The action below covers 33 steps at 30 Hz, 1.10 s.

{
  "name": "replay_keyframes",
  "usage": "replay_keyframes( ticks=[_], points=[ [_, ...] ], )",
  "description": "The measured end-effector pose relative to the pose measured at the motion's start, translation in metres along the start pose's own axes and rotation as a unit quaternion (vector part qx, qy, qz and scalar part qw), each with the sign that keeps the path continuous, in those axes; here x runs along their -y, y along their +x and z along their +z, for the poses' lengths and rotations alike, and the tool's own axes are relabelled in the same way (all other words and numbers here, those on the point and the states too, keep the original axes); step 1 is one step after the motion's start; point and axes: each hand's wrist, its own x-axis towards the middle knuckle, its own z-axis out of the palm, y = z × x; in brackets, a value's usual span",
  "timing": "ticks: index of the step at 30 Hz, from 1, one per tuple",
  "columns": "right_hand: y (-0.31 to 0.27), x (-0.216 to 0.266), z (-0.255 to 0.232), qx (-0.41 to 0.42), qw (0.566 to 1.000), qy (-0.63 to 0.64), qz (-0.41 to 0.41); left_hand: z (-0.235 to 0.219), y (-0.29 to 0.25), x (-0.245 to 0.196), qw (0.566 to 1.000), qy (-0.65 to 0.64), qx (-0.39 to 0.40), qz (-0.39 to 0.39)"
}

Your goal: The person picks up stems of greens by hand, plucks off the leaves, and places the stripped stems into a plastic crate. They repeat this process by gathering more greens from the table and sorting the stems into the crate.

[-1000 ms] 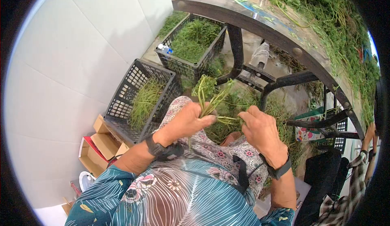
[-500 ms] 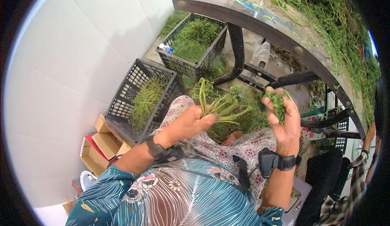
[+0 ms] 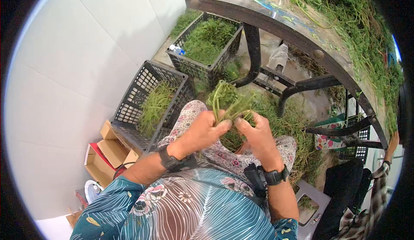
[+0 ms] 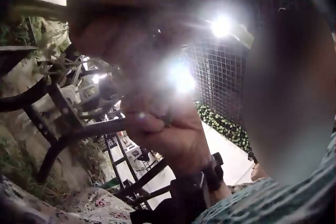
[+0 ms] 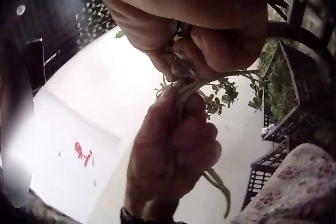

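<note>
In the head view my left hand (image 3: 205, 130) grips a small bunch of leafy green stems (image 3: 226, 98) above the lap, with the leafy part leaning away from me. My right hand (image 3: 259, 138) is close up against it, thumb beside the left thumb, pinching stems at the right side of the bunch. From the right wrist view, the left hand (image 5: 170, 145) holds stems (image 5: 212, 83) below the curled fingers of the right hand (image 5: 189, 14); a stem end hangs out beneath. The left wrist view is dark, with the right hand (image 4: 173, 134) behind the left.
Two black plastic crates stand to the left: the nearer crate (image 3: 166, 132) holds thin stems (image 3: 155, 104), the farther crate (image 3: 189, 67) leafy greens (image 3: 207, 37). Greens (image 3: 340, 7) lie piled on the metal-edged table (image 3: 258, 13). Loose greens (image 3: 297, 132) cover the floor. Cardboard boxes (image 3: 112, 156) sit at left.
My right hand pulled away from the bunch, turned up with leafy bits in its fingers, then came back in beside the left hand. The left hand has stayed nearly still with its bunch.
</note>
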Motion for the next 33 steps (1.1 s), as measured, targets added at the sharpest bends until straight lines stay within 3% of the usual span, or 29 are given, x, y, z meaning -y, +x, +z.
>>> replay_keyframes(
  ticks=[2,5,8,11,12,15,18,20,22,26,29,33],
  points=[
    [-0.004,-0.002,-0.002,0.006,1.0,-0.01,0.02,0.002,0.003,0.005,0.997,-0.038,-0.061,0.013],
    [-0.008,-0.013,0.001,0.01,0.999,0.025,0.044,0.003,0.003,-0.006,0.981,-0.162,-0.103,-0.037],
    [-0.011,-0.017,-0.007,0.066,0.995,-0.027,0.073,0.0,0.0,-0.002,0.982,-0.168,-0.072,-0.05],
    [-0.008,-0.026,-0.022,0.098,0.993,-0.062,-0.02,-0.01,0.0,0.0,0.996,-0.075,-0.038,-0.02],
    [-0.011,-0.018,-0.027,0.026,0.994,-0.1,0.02,-0.01,0.0,0.002,0.997,-0.069,-0.041,-0.014],
    [-0.006,-0.016,-0.046,-0.13,0.99,-0.05,-0.009,-0.01,0.001,0.004,0.997,-0.063,-0.044,-0.005],
    [-0.004,-0.011,-0.055,-0.169,0.974,-0.121,-0.089,-0.005,0.0,-0.002,0.997,-0.063,-0.033,-0.019],
    [-0.01,-0.004,-0.043,-0.127,0.947,-0.213,-0.204,-0.006,0.001,-0.006,0.999,-0.03,-0.018,-0.024],
    [-0.016,0.009,-0.027,-0.069,0.892,-0.312,-0.321,-0.005,0.001,-0.007,0.999,-0.041,-0.01,-0.035],
    [-0.013,0.015,-0.015,-0.089,0.859,-0.357,-0.357,-0.004,0.001,-0.009,0.998,-0.015,0.025,-0.052],
    [-0.011,0.017,-0.017,-0.057,0.841,-0.427,-0.327,-0.003,-0.001,-0.023,0.998,0.034,0.03,-0.046],
    [-0.011,0.021,-0.015,-0.007,0.808,-0.477,-0.346,0.001,0.0,-0.014,0.997,0.055,0.047,-0.03]
  ],
)
